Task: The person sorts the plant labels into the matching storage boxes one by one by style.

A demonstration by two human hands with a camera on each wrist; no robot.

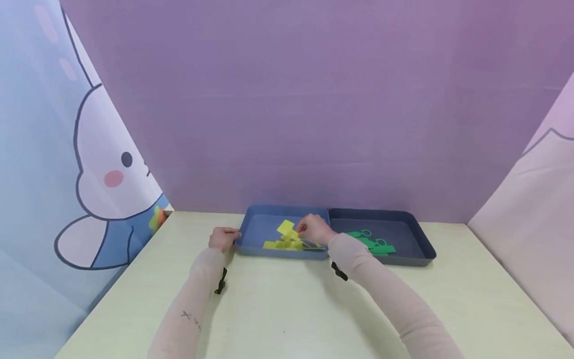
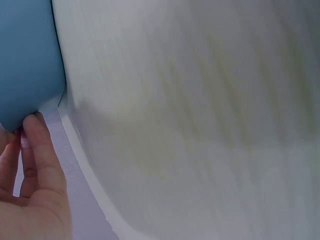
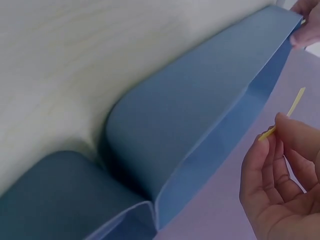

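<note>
A blue tray (image 1: 264, 219) holds several flat yellow tags (image 1: 289, 245) near its front side. My left hand (image 1: 222, 238) pinches the tray's left rim; in the left wrist view its fingers (image 2: 44, 157) lie against the blue wall. Over the right part of the same tray, my right hand (image 1: 315, 228) pinches a thin yellow tag (image 3: 296, 102) between thumb and fingertips, seen edge-on in the right wrist view. Above the heap in the head view shows a yellow piece (image 1: 285, 227); the pinching fingers partly hide where it ends.
A dark grey tray (image 1: 412, 239) stands against the blue tray's right side, with several green tags (image 1: 381, 248), some with ring ends, inside. Both sit at the back of the pale table (image 1: 269, 309), before a purple cloth backdrop (image 1: 287, 109).
</note>
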